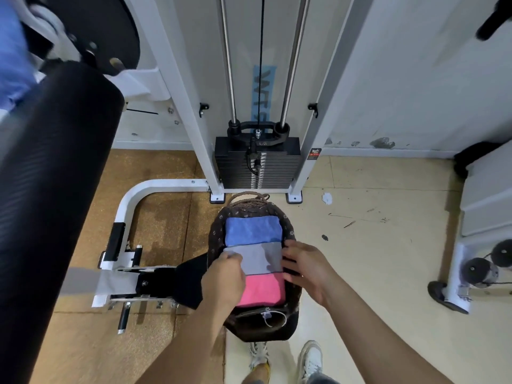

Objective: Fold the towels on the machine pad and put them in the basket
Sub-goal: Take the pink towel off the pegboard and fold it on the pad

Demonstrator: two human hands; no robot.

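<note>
A dark woven basket point(214, 234) stands on the floor in front of the weight machine. Three folded towels lie side by side in it: a blue towel point(252, 231) at the far end, a grey towel point(260, 259) in the middle and a pink towel point(261, 289) nearest me. My left hand point(224, 275) curls its fingers over the grey towel's left edge. My right hand point(307, 267) touches that towel's right edge with fairly straight fingers, beside the basket wall. The black machine pad point(55, 176) runs along the left, with blue cloth point(13, 56) blurred beyond its top end.
The weight stack point(257, 164) and white uprights stand just behind the basket. A white curved frame tube point(130, 198) and footplate hardware lie to its left. Another white machine base point(457, 286) is at the right. My shoes point(311, 358) are just below the basket.
</note>
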